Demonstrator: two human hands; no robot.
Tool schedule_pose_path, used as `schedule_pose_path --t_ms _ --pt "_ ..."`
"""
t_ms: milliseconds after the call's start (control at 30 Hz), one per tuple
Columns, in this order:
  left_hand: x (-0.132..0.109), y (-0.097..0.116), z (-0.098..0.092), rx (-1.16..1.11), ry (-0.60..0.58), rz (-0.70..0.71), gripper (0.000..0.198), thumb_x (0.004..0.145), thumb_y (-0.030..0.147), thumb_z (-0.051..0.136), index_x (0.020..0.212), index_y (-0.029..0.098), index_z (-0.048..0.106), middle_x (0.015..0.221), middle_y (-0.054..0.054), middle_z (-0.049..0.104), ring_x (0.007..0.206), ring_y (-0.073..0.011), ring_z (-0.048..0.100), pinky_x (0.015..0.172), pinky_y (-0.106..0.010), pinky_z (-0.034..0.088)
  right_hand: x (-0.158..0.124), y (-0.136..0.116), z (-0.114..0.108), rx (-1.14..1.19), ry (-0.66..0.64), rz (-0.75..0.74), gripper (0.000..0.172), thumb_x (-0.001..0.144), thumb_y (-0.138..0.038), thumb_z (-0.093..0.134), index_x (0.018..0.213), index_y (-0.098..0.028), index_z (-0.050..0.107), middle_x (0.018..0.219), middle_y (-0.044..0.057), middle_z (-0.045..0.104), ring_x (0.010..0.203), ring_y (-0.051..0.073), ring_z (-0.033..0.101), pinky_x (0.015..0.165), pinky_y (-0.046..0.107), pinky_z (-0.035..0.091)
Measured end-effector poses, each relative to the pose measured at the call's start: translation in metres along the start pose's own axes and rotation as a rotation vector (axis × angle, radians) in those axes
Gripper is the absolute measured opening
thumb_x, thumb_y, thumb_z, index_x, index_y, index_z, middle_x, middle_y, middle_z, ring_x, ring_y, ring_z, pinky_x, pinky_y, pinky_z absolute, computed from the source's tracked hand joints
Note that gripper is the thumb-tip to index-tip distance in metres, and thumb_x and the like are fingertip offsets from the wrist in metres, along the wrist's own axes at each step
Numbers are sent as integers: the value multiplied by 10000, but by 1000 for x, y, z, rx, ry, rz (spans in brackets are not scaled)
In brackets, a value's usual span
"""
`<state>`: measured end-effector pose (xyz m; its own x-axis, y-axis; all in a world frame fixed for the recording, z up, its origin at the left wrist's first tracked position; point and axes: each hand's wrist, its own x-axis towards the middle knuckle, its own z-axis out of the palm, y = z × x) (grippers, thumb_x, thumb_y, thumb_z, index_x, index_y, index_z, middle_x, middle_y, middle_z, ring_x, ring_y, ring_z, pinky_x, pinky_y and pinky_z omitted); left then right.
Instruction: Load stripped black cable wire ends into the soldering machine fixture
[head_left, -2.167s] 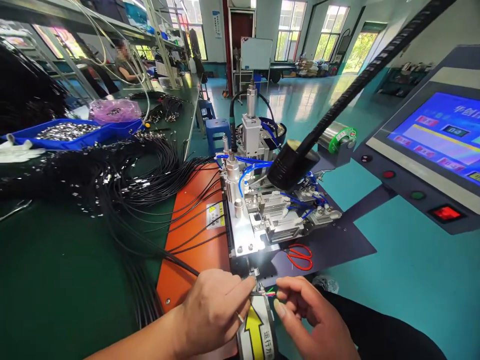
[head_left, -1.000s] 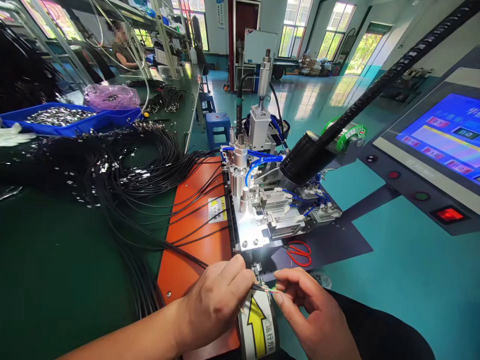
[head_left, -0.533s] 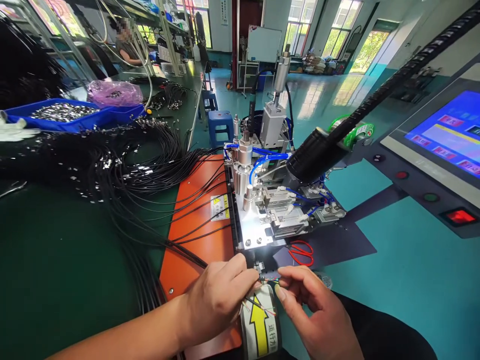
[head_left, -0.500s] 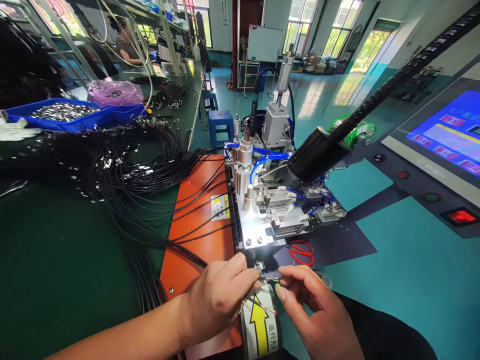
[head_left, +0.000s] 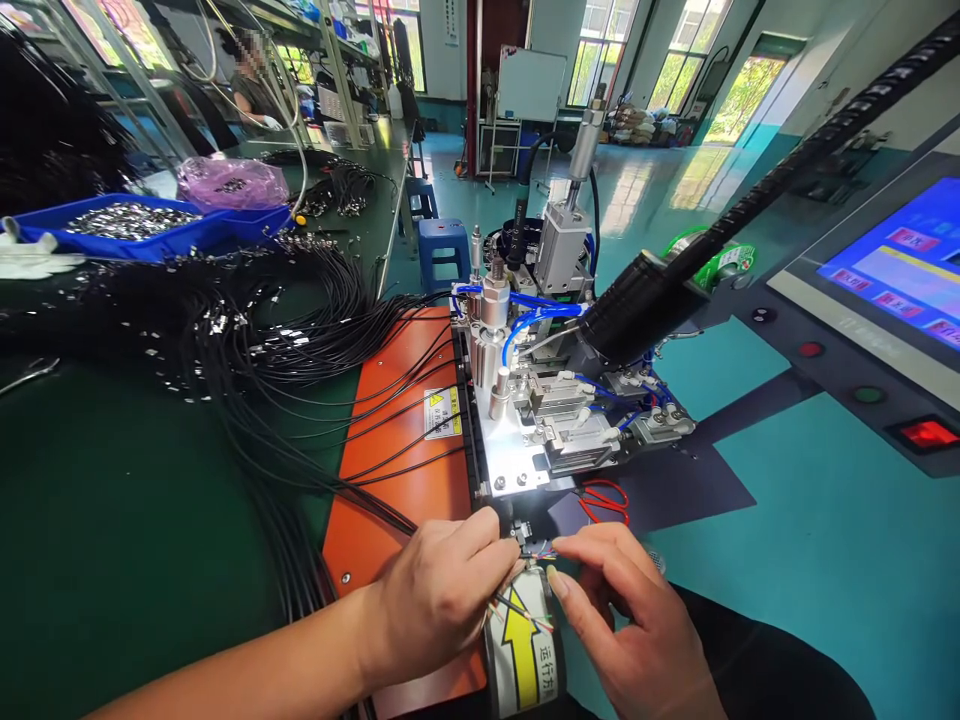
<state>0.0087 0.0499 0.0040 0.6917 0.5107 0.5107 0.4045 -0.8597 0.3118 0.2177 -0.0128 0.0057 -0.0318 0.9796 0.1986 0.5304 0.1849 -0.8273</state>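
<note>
My left hand [head_left: 454,585] grips the wires [head_left: 541,553], long axis running rightward, tips just beside my right hand [head_left: 634,610], whose thumb and forefinger stand parted, contact unconfirmed.

Fwd of R hand [head_left: 626,615]: scissors [head_left: 604,502]

l hand [head_left: 454,575] grips blk cables [head_left: 386,510]; r hand [head_left: 628,620] nr col. wire ends [head_left: 543,553]

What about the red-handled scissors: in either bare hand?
No, the scissors lie on the flat dark-grey base, beyond the right hand.
</note>
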Motion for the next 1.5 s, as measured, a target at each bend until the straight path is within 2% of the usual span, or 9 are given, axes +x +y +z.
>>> schedule_pose_path --t_ms 167,333,567,800,900,1033,1133,1333,1500 --pt "-2 -1 1 -23 -29 -5 133 918 100 530 806 148 583 700 3 382 557 -144 319 476 -327 174 -2 0 1 6 3 20 168 914 -224 607 1056 -266 684 956 34 627 642 132 615 582 235 528" --pt "0 1 2 -19 7 -23 167 941 124 509 794 152 583 696 5 376 549 -148 302 466 -332 175 -5 -5 6 75 68 96 161 922 -288 594 1039 -271 704 924 39 636 681 157 620 562 240 517" --pt "-1 1 2 -7 -18 -28 176 952 140 476 823 157 595 705 -7 409 554 -155 331 458 -324 206 -6 -8 8 116 54 109 210 923 -347 595 1070 -275 727 952 50 646 657 154 616 572 249 523" --pt "-2 0 2 -3 -27 -7 179 950 125 463 816 159 577 704 -8 431 549 -148 348 457 -306 219 -5 -1 6 117 2 145 221 926 -316 591 1108 -275 710 1044 66 616 702 154 630 628 256 549" --pt "0 0 2 -17 -15 -6 173 945 122 471 817 156 582 699 -6 426 541 -146 337 458 -305 209 -4 4 2 135 -80 148 237 929 -290 597 1140 -281 703 1081 67 601 743 151 651 662 245 564" --pt "1 1 1 -24 1 -16 167 950 129 471 839 154 593 695 -4 417 543 -151 331 459 -313 199 -4 8 1 251 -167 183 299 930 -261 596 1214 -285 689 1007 55 612 784 159 653 682 240 573" --pt "1 1 2 -22 -5 -20 190 950 128 463 801 159 576 686 -1 409 540 -147 327 459 -309 199 -6 8 4 316 -132 213 369 927 -254 594 1289 -286 652 954 47 621 790 166 650 692 247 576" --pt "1 1 2 -21 3 -30 184 947 122 458 817 157 583 678 -2 410 545 -148 342 468 -313 189 -12 13 4 170 -27 186 352 910 -282 618 1257 -252 666 963 60 623 703 152 646 621 222 580" --pt "1 0 2 -22 -8 -30 197 958 137 466 802 155 585 683 -2 404 546 -146 331 478 -315 177 -10 12 3 71 -44 139 286 923 -280 588 1195 -264 674 980 52 634 694 148 651 635 228 581"
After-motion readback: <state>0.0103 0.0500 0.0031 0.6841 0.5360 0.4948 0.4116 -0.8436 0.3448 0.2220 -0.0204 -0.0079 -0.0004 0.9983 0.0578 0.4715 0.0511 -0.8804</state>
